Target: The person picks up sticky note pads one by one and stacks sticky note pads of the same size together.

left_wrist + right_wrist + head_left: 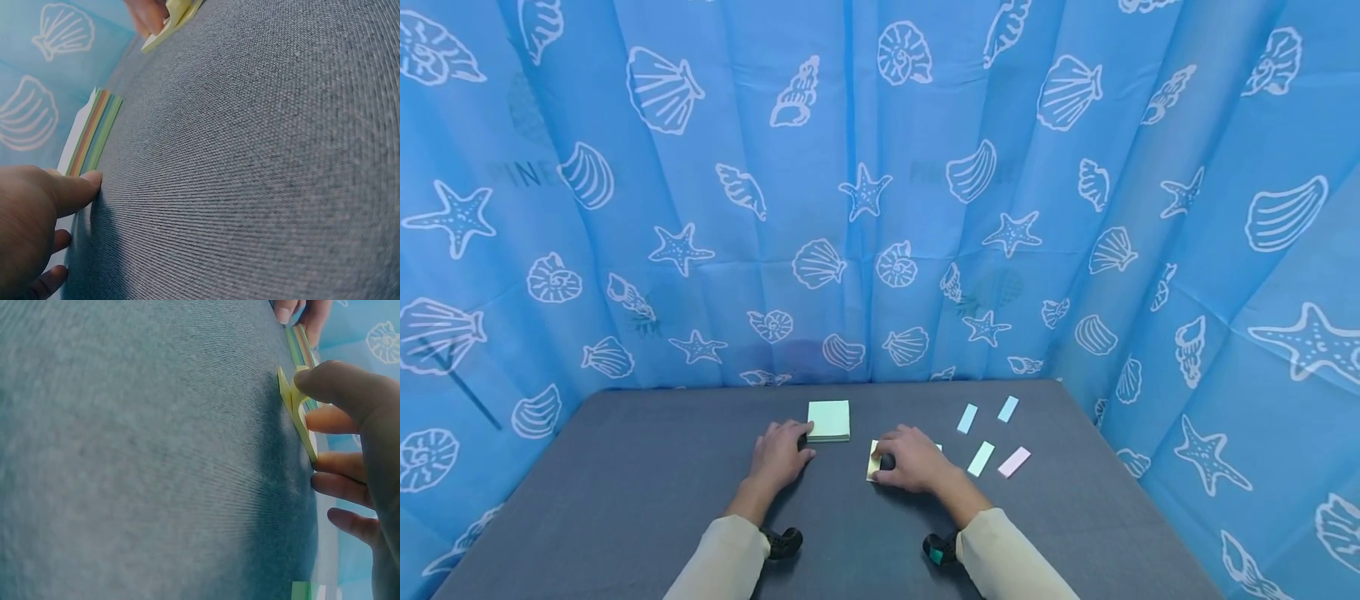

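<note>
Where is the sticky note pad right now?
In the head view, the sticky note pad lies mid-table, touched by the left hand.

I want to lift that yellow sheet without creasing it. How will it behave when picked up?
The yellow sheet looks thin and already curls up at the right hand, so it is probably floppy and very light. It likely creases easily. On the woven grey table it probably won't slide far.
</note>
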`<state>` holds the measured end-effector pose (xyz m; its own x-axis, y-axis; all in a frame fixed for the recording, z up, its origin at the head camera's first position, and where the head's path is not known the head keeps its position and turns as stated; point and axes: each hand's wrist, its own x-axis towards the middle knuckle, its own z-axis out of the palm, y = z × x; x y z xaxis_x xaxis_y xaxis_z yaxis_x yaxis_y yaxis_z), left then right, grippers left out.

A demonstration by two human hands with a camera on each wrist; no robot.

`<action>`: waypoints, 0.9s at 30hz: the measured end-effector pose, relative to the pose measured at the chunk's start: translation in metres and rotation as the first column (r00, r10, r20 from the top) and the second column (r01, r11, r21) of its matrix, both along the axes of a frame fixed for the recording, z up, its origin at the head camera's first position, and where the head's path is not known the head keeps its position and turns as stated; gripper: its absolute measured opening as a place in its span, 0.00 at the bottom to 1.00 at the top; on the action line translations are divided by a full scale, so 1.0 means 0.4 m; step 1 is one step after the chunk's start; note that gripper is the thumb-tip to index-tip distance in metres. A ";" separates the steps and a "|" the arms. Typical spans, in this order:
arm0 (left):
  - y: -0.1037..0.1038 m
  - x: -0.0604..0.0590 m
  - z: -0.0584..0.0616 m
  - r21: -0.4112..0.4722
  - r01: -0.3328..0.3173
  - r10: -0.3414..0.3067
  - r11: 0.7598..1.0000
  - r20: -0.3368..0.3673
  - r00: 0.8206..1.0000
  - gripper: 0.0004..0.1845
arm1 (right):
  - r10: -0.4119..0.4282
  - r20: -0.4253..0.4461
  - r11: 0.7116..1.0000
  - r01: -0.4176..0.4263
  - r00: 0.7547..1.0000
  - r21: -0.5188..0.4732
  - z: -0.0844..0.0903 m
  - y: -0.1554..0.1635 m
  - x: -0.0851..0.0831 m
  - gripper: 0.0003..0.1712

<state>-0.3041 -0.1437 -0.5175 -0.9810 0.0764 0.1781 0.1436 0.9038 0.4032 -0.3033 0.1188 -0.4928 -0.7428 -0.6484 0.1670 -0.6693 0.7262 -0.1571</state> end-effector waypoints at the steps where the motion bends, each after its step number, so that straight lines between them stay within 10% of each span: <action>1: 0.000 -0.001 0.001 0.001 0.000 0.000 1.000 -0.001 1.000 0.28 | -0.001 0.008 1.000 0.001 1.000 -0.012 -0.002 0.003 -0.001 0.17; 27: -0.011 -0.007 0.027 0.022 0.048 -0.050 0.999 0.069 0.996 0.28 | -0.007 0.090 0.997 0.013 0.996 -0.070 -0.010 0.004 0.008 0.23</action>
